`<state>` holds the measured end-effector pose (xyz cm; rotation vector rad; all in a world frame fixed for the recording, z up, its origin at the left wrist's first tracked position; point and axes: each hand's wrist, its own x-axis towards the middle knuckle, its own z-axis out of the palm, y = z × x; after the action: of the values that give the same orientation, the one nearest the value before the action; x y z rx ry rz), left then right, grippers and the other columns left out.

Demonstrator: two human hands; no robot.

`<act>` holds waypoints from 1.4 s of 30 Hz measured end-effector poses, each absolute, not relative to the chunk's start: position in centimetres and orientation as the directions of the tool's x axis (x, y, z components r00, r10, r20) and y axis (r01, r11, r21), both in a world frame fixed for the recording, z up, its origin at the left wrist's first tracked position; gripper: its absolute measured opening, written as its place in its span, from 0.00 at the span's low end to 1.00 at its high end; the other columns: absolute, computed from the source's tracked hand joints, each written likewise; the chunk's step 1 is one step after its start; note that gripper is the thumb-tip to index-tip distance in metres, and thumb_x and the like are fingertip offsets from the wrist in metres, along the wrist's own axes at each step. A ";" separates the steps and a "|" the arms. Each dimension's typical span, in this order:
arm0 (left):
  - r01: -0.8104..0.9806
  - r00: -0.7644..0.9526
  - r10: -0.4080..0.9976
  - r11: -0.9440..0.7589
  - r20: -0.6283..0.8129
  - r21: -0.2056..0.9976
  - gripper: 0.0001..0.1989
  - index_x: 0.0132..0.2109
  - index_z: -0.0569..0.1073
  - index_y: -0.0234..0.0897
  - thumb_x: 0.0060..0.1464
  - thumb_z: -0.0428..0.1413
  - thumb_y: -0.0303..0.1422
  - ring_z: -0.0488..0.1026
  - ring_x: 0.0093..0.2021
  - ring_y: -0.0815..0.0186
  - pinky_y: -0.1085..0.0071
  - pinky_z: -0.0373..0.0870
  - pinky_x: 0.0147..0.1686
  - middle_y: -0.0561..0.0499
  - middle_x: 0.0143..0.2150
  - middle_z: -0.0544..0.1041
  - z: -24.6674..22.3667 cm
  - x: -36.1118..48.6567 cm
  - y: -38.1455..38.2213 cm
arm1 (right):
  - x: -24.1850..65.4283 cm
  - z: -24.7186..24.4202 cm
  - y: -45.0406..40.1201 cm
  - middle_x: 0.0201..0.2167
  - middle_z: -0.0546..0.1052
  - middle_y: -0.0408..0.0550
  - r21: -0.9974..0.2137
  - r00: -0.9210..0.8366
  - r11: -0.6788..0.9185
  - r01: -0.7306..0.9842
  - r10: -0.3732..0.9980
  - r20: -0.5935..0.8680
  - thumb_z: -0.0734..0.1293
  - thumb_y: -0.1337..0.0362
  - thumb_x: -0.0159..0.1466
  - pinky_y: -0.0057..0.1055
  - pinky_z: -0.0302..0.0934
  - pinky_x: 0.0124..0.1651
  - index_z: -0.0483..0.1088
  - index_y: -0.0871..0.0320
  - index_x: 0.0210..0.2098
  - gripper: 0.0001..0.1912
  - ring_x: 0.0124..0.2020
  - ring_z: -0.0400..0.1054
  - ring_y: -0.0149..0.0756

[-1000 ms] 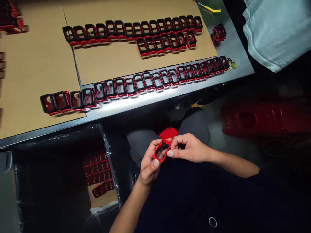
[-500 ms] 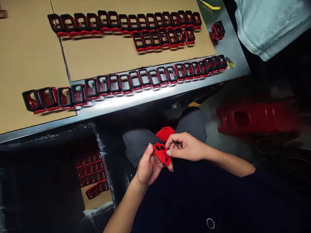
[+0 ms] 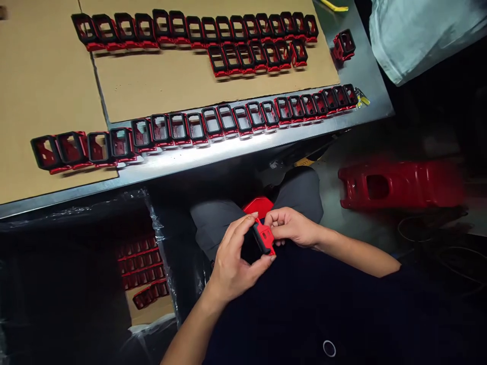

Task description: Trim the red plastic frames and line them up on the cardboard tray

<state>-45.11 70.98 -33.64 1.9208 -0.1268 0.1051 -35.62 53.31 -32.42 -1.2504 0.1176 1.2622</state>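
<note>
My left hand [image 3: 238,253] holds a small red part with a black rim [image 3: 265,236] above my lap, thumb at its lower end and fingers at its upper end. On the part's right side is my right hand [image 3: 291,226], its fingers curled and closed against the red face. Whatever those fingertips pinch is hidden. Similar red parts with black rims stand in a long row [image 3: 196,126] along the table's front edge. Two more rows [image 3: 232,29] of them stand farther back on the cardboard [image 3: 152,83].
A single red part [image 3: 344,45] and yellow-handled tools [image 3: 362,97] lie at the metal table's [image 3: 375,96] right end. A box with more red parts [image 3: 142,263] is at the lower left. A large red object [image 3: 403,185] stands at right. Pale cloth [image 3: 411,40] hangs upper right.
My left hand has turned the red part, so its black rim now faces left and its side shows. My left fingers have come over its top. My right hand stays beside it.
</note>
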 end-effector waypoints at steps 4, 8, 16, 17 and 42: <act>-0.046 0.999 -0.026 0.009 0.047 0.999 0.34 0.65 0.59 0.43 0.54 0.64 0.30 0.72 0.61 0.54 0.56 0.74 0.57 0.36 0.65 0.68 -34.8 -45.9 70.6 | -35.9 -31.7 53.3 0.24 0.76 0.44 -0.611 0.357 -0.214 -0.763 0.648 -0.673 0.75 0.55 0.54 0.20 0.60 0.26 0.67 0.62 0.30 0.18 0.22 0.68 0.24; 0.024 0.999 -0.027 0.228 -0.018 0.973 0.34 0.63 0.58 0.46 0.55 0.64 0.29 0.72 0.62 0.56 0.62 0.77 0.53 0.35 0.69 0.64 -35.5 -46.6 70.3 | -35.7 -31.3 53.4 0.25 0.77 0.44 -0.617 0.337 -0.201 -0.761 0.690 -0.641 0.74 0.56 0.57 0.20 0.64 0.29 0.68 0.62 0.32 0.17 0.24 0.70 0.25; 0.032 0.999 -0.016 0.206 -0.030 0.978 0.35 0.63 0.58 0.45 0.54 0.66 0.30 0.72 0.61 0.54 0.57 0.76 0.55 0.33 0.67 0.66 -35.7 -46.8 70.1 | -35.4 -31.3 53.6 0.26 0.77 0.43 -0.625 0.349 -0.234 -0.745 0.661 -0.664 0.73 0.59 0.56 0.20 0.65 0.28 0.69 0.63 0.31 0.14 0.25 0.70 0.25; 0.032 0.999 -0.021 0.199 -0.028 0.979 0.35 0.63 0.57 0.45 0.54 0.65 0.30 0.73 0.61 0.54 0.57 0.76 0.55 0.33 0.67 0.65 -35.8 -46.8 70.1 | -35.4 -31.2 53.6 0.26 0.77 0.43 -0.624 0.350 -0.241 -0.743 0.656 -0.669 0.73 0.59 0.55 0.20 0.64 0.28 0.69 0.63 0.31 0.13 0.25 0.70 0.24; -0.264 0.964 -0.059 -0.129 0.259 0.956 0.39 0.68 0.63 0.42 0.51 0.67 0.36 0.77 0.54 0.53 0.55 0.78 0.52 0.39 0.58 0.76 -34.6 -45.1 70.9 | -36.3 -34.1 52.8 0.24 0.79 0.49 -0.405 0.138 -0.148 -0.902 0.791 -0.596 0.81 0.54 0.47 0.20 0.64 0.23 0.77 0.66 0.29 0.21 0.19 0.69 0.27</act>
<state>-45.09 70.93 -34.63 1.6965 -0.2454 0.1795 -36.34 52.83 -34.12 -0.8750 0.1640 1.4830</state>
